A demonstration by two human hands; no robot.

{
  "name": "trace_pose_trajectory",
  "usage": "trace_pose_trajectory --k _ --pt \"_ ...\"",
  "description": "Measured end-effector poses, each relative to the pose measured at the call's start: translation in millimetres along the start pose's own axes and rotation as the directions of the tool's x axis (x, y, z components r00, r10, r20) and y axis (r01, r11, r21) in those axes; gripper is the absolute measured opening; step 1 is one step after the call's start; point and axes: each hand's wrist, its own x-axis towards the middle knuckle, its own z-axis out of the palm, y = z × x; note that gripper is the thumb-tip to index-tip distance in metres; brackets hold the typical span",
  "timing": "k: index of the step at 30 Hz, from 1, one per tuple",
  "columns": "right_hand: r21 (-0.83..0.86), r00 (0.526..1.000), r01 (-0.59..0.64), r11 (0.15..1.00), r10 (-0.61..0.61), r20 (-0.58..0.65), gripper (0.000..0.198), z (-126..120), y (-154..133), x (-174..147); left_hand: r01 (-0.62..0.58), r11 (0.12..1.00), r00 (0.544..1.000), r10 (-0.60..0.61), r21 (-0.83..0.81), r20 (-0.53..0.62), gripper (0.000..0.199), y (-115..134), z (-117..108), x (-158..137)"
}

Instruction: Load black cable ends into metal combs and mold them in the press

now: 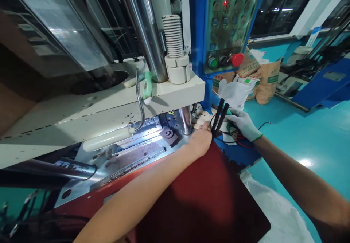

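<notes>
My left hand (201,139), bare, reaches over the red surface with its fingers closed at the lower end of two long black strips (219,117). The strips stand up side by side, tilted to the right. My right hand (244,124), in a white glove with a green cuff, is just right of the strips. Its fingers are bent toward a small green piece (229,112) that is mostly hidden, so I cannot make out what it grips. Black and red cables (242,141) lie below the right hand.
A machine with a cream beam (175,99) and steel columns stands at the left, a lit metal bed (142,152) under it. A control panel (226,28) with a red button (236,59) rises behind my hands. Paper sacks (268,79) stand on the floor; white sheeting (276,206) lies at lower right.
</notes>
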Motion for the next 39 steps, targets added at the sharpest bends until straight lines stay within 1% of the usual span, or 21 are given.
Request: trace_pose_trajectory --k 3,6,12,14,16,17,19,20,21,22,23,25,26,28,30,31,34,36,37,38,39 --pt "-0.073 1.000 0.022 0.997 -0.023 -0.016 0.048 2 -1 0 -0.013 0.998 0.999 0.010 -0.054 -0.053 0.050 4 -7 -21" --pt "-0.199 0.998 0.060 0.978 -0.066 -0.024 0.044 8 -3 -2 -0.029 0.987 0.992 0.008 -0.158 -0.130 0.056 8 -13 -44" --pt "-0.440 0.989 0.131 0.888 -0.151 -0.011 0.025 15 -4 1 -0.073 0.971 0.991 0.045 -0.227 -0.129 0.061 13 -23 -102" --pt "-0.470 0.983 0.145 0.871 -0.179 -0.028 0.025 10 -9 -1 -0.087 0.963 0.984 0.043 -0.254 -0.175 0.061 10 -26 -126" --pt "-0.476 0.971 0.149 0.867 -0.218 -0.093 0.033 4 -21 -13 -0.097 0.956 0.973 0.033 -0.277 -0.228 0.061 5 -30 -151" --pt "-0.468 0.958 0.144 0.872 -0.242 -0.156 0.036 3 -30 -24 -0.095 0.953 0.969 0.023 -0.287 -0.244 0.061 2 -33 -164" --pt "-0.438 0.915 0.131 0.889 -0.279 -0.292 0.038 6 -53 -55 -0.077 0.951 0.969 0.001 -0.301 -0.247 0.062 -2 -39 -188" --pt "-0.408 0.880 0.133 0.903 -0.297 -0.371 0.035 11 -65 -73 -0.070 0.949 0.972 -0.006 -0.308 -0.237 0.063 -3 -42 -199" --pt "-0.414 0.892 0.158 0.896 -0.310 -0.330 0.031 19 -77 -92 -0.067 0.946 0.974 -0.007 -0.319 -0.227 0.064 -3 -44 -209" --pt "-0.420 0.920 0.224 0.879 -0.333 -0.206 0.027 29 -87 -109 -0.070 0.941 0.975 -0.005 -0.330 -0.220 0.065 -4 -45 -217" --pt "-0.407 0.943 0.296 0.864 -0.333 -0.022 0.026 40 -95 -124 -0.073 0.937 0.976 -0.002 -0.341 -0.216 0.065 -5 -44 -224" --pt "-0.369 0.924 0.370 0.853 -0.295 0.245 0.028 65 -104 -145 -0.069 0.934 0.975 -0.012 -0.351 -0.223 0.063 -7 -41 -232" --pt "-0.351 0.912 0.369 0.861 -0.263 0.315 0.028 76 -104 -149 -0.059 0.938 0.971 -0.025 -0.342 -0.236 0.060 -8 -38 -234" --pt "-0.332 0.925 0.303 0.894 -0.191 0.329 0.026 94 -98 -150 -0.031 0.955 0.964 -0.049 -0.295 -0.261 0.046 -11 -28 -236" --pt "-0.304 0.955 0.178 0.936 -0.090 0.282 0.027 106 -89 -145 -0.019 0.982 0.963 -0.032 -0.188 -0.267 0.034 -13 -15 -234" --pt "-0.288 0.966 0.112 0.951 -0.036 0.255 0.028 110 -84 -142 -0.027 0.993 0.967 -0.002 -0.114 -0.253 0.033 -12 -8 -232" --pt "-0.263 0.975 -0.006 0.965 0.065 0.214 0.031 117 -74 -138 -0.121 0.991 0.984 0.126 0.051 -0.125 0.035 -11 8 -225" --pt "-0.287 0.975 -0.025 0.957 0.087 0.202 0.031 118 -71 -140 -0.178 0.984 0.981 0.179 0.030 -0.070 0.032 -18 9 -222" --pt "-0.297 0.977 -0.039 0.954 0.099 0.190 0.031 118 -70 -141 -0.160 0.987 0.983 0.159 0.001 -0.089 0.029 -27 6 -221" --pt "-0.299 0.979 -0.058 0.953 0.113 0.172 0.032 118 -69 -142 -0.098 0.995 0.986 0.094 -0.026 -0.137 0.028 -40 1 -221" --pt "-0.295 0.981 -0.077 0.952 0.126 0.150 0.033 117 -68 -143 0.003 0.999 0.979 -0.014 -0.054 -0.206 0.029 -57 -5 -220"
